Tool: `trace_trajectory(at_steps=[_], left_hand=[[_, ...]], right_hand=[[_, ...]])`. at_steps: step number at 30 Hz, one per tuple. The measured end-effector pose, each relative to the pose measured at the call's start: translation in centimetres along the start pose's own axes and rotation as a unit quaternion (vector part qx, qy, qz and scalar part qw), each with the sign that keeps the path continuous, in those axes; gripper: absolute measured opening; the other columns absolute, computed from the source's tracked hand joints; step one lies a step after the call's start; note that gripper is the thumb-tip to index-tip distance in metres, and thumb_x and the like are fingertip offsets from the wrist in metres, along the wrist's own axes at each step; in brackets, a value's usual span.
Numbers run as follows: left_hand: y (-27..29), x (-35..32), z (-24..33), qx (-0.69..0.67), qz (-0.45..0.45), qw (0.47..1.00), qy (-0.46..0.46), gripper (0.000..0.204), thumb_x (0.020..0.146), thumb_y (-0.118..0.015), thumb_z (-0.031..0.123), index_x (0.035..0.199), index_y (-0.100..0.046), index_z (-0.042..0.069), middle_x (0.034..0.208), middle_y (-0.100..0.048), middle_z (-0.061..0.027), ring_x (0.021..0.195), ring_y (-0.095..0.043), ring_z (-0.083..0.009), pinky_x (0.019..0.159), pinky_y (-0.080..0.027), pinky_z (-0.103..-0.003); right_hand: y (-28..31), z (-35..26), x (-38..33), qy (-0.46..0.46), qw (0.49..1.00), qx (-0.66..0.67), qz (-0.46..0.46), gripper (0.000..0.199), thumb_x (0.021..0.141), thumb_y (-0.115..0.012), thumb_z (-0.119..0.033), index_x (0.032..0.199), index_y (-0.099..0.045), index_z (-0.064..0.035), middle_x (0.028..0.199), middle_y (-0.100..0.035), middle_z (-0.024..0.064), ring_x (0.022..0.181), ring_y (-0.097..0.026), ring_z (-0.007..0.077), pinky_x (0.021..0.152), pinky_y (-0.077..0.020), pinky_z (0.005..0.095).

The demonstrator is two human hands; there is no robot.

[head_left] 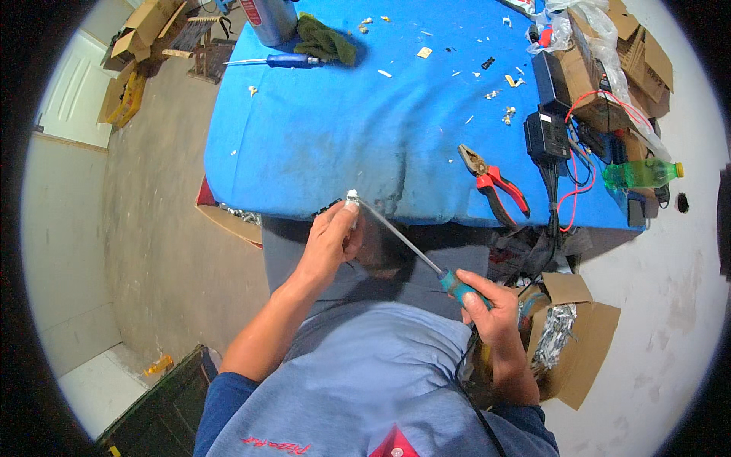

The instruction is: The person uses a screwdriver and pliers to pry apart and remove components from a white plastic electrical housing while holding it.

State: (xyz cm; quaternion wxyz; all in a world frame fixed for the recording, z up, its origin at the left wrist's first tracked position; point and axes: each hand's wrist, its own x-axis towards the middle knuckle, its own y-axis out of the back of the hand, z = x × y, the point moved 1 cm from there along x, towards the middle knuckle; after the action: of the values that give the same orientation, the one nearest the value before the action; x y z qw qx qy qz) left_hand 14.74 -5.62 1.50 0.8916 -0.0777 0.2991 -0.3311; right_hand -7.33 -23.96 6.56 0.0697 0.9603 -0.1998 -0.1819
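Note:
My left hand (333, 234) pinches a small white part (352, 196) just off the front edge of the blue-covered table (304, 152). Its exact kind is too small to tell. A screwdriver with a teal handle (457, 287) is gripped in my right hand (489, 306), lower and to the right. The long metal shaft slants up to the left, and its tip meets or nearly meets the white part. Behind my left fingers a short dark strip shows, partly hidden.
Red-handled pliers (493, 183) lie at the right, beside black power adapters (547, 137) with cables and a green bottle (643, 174). Another screwdriver (293, 60), a dark green cloth (326, 39) and a can (270, 19) are farther back. An open carton (586, 350) stands below right.

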Motion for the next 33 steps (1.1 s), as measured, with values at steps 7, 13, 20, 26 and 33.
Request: trace_trajectory(at_steps=[7,13,20,26,33], left_hand=[[-0.6,-0.6,1.3,-0.069,-0.032,0.995,0.059,0.034,0.098,-0.044,0.039,0.082,-0.05,0.01,0.061,-0.039,0.003,0.055,-0.032,-0.0064,0.048,-0.023,-0.022],[-0.6,-0.4,1.5,-0.106,-0.035,0.99,0.085,0.035,0.099,-0.039,0.04,0.084,-0.048,0.01,0.058,-0.04,0.0022,0.051,-0.031,-0.0079,0.047,-0.026,-0.023],[-0.3,-0.3,1.3,-0.139,-0.054,0.985,0.085,0.035,0.099,-0.039,0.04,0.084,-0.048,0.009,0.057,-0.04,0.002,0.05,-0.033,-0.0085,0.047,-0.027,-0.023],[-0.6,-0.5,0.9,-0.124,-0.063,0.989,0.049,0.035,0.098,-0.04,0.039,0.081,-0.049,0.009,0.056,-0.039,0.0022,0.049,-0.032,-0.0089,0.046,-0.027,-0.024],[-0.2,-0.6,-0.3,-0.193,-0.055,0.973,0.113,0.035,0.098,-0.041,0.039,0.079,-0.049,0.01,0.054,-0.037,0.0028,0.045,-0.028,-0.0079,0.043,-0.025,-0.024]], right_hand=[[0.9,-0.6,0.4,0.098,0.989,-0.109,-0.003,0.035,0.078,-0.063,0.0,0.113,-0.065,0.0015,0.094,-0.07,0.0171,0.084,-0.069,0.0252,0.075,-0.052,0.0309],[0.9,-0.8,1.0,0.127,0.979,-0.162,-0.007,0.035,0.076,-0.064,-0.002,0.111,-0.066,0.0009,0.095,-0.069,0.0178,0.084,-0.069,0.0274,0.075,-0.0533,0.0327],[0.9,-1.6,1.3,0.188,0.95,-0.25,0.006,0.037,0.074,-0.067,-0.005,0.111,-0.066,-0.0067,0.097,-0.068,0.015,0.082,-0.068,0.0305,0.071,-0.0546,0.0355],[1.5,-4.0,0.8,0.245,0.91,-0.335,0.001,0.042,0.072,-0.07,-0.006,0.113,-0.065,-0.0122,0.093,-0.066,0.0117,0.074,-0.066,0.0299,0.063,-0.0539,0.0373],[2.1,-3.7,1.3,0.182,0.936,-0.301,-0.025,0.039,0.073,-0.069,-0.004,0.111,-0.066,-0.008,0.093,-0.068,0.0147,0.078,-0.068,0.0311,0.067,-0.0546,0.0361]])
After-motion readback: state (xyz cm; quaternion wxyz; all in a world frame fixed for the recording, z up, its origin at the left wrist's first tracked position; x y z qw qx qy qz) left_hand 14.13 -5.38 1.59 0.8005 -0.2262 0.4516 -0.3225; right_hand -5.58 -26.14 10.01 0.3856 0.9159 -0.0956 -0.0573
